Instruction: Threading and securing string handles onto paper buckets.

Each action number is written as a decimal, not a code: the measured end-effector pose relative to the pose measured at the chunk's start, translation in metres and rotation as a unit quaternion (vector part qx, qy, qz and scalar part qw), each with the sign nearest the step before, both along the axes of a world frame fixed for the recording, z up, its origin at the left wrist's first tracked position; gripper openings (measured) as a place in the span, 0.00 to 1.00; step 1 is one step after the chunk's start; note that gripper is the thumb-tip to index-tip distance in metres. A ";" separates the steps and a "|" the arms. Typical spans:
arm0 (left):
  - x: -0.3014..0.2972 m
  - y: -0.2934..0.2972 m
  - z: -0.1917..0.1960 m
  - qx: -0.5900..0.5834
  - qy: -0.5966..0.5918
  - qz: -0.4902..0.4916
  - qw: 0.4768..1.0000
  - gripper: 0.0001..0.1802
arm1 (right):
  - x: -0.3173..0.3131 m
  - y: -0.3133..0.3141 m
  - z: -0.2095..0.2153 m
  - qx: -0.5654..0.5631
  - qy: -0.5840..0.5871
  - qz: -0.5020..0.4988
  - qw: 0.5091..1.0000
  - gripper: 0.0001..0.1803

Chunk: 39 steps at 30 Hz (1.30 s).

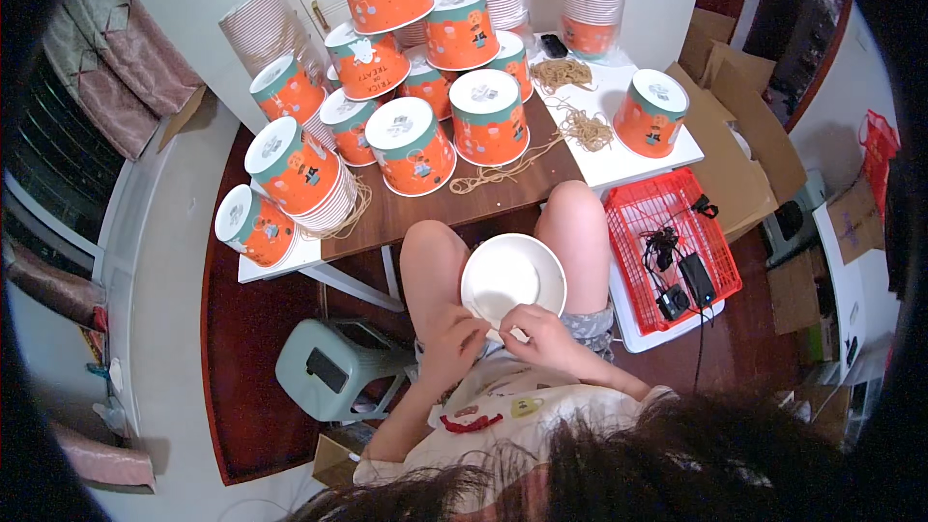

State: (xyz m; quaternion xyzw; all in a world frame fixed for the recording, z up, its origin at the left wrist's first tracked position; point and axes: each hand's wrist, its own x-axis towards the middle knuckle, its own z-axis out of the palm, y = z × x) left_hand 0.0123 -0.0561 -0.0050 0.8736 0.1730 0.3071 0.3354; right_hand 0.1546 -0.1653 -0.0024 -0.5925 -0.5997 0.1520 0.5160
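- white tub (513, 278) is sitting mouth-up in the lap (575, 246)
- left hand (452, 340) is curling at its near edge, can't tell if gripping
- right hand (539, 333) is too, same deal
- orange tubs (414, 159) are standing beyond it

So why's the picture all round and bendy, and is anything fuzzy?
In the head view, the fisheye lens bends straight edges and leaves dark corners; also there, the hair looks dark and soft, while the white tub looks bright.

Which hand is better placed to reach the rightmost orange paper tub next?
Right hand, probably: it is nearer that orange paper tub than the left hand, though both are beside the white-lined tub.
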 end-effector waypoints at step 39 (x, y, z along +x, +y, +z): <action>0.006 -0.043 -0.035 -0.823 -0.101 -0.083 0.552 0.05 | 0.002 -0.021 0.011 -0.049 -0.040 0.049 0.997 0.07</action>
